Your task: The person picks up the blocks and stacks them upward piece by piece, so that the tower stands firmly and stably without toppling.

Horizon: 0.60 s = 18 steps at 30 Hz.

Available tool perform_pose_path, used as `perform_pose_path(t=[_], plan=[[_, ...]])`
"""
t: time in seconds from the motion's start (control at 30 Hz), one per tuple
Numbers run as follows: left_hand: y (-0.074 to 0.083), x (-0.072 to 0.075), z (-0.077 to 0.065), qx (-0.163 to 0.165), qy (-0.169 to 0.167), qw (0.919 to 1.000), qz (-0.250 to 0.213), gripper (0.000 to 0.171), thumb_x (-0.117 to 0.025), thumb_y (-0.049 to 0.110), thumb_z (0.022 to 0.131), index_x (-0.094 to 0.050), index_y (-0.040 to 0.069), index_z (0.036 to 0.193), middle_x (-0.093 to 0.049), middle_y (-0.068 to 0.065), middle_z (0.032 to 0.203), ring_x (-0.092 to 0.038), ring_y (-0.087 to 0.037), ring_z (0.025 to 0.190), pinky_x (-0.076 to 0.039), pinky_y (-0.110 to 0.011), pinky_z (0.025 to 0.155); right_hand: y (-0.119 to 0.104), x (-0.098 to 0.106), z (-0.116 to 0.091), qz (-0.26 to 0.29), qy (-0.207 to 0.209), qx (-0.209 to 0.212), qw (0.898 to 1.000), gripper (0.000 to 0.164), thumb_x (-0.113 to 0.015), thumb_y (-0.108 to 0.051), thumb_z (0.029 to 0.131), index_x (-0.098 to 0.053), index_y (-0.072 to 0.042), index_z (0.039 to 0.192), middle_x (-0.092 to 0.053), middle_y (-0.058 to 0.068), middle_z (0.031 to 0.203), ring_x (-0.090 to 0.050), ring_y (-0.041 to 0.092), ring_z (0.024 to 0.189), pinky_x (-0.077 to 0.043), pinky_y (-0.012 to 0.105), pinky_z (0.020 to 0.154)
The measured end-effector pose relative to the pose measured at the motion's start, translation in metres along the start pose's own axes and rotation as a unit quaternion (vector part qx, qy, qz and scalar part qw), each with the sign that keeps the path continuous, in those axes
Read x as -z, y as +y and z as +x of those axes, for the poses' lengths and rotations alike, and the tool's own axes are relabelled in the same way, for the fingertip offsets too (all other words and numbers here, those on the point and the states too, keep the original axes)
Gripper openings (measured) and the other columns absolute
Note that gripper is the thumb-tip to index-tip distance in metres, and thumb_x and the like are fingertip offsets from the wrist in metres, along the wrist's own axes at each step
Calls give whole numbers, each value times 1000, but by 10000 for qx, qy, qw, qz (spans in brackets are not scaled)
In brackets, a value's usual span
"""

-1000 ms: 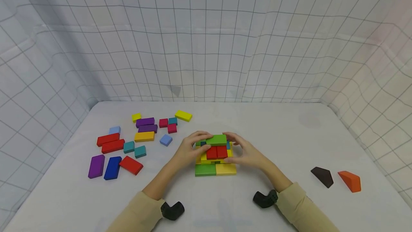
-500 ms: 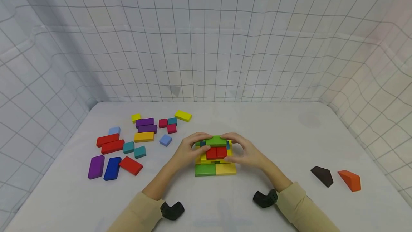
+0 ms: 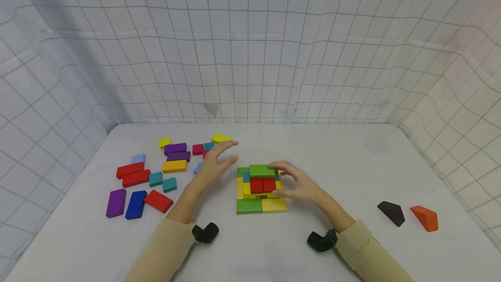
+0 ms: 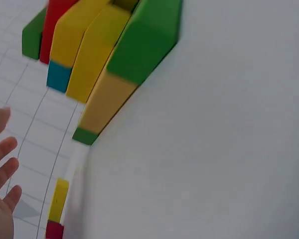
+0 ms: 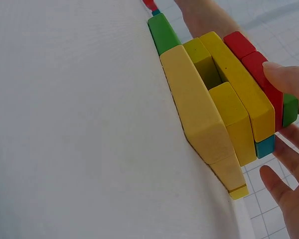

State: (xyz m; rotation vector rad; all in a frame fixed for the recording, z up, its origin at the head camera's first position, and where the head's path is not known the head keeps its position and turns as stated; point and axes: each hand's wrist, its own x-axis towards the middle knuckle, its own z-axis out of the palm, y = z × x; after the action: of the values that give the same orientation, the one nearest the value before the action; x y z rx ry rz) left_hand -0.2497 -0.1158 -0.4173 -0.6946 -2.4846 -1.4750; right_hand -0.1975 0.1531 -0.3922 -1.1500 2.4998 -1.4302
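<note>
In the head view a low stack of coloured blocks point(image 3: 252, 206) stands mid-table. Green and pale yellow blocks form its base, with yellow and blue pieces above. Near the top, two red blocks point(image 3: 263, 185) sit side by side under a long green block point(image 3: 262, 171). My left hand point(image 3: 210, 166) is in the air left of the stack, fingers apart and holding nothing. My right hand point(image 3: 300, 184) stays at the stack's right side. Its thumb touches a red block point(image 5: 259, 74) in the right wrist view, and a fingertip touches the green block's right end.
Loose blocks lie to the left, among them red blocks point(image 3: 136, 178), a purple block point(image 3: 116, 203), a dark blue block point(image 3: 136, 204) and an orange-yellow block point(image 3: 174, 166). A yellow block point(image 3: 220, 138) is behind my left hand. Dark point(image 3: 392, 213) and orange point(image 3: 424, 218) pieces lie far right.
My left hand has let go of the stack and moved left and away from me, toward the loose blocks. The right hand stays at the stack. The green block settles slightly.
</note>
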Motion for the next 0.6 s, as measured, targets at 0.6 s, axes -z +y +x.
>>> perform_pose_path(t=[0.6], plan=[[-56, 25, 38, 944, -423, 9591, 2636, 49, -59, 19, 88, -46, 5, 133, -39, -17, 140, -34, -37, 127, -23, -56, 103, 35, -5, -2, -26, 30, 44, 10000, 60, -73, -11, 77, -46, -10, 130, -47, 3, 131, -46, 17, 117, -44, 40, 92]])
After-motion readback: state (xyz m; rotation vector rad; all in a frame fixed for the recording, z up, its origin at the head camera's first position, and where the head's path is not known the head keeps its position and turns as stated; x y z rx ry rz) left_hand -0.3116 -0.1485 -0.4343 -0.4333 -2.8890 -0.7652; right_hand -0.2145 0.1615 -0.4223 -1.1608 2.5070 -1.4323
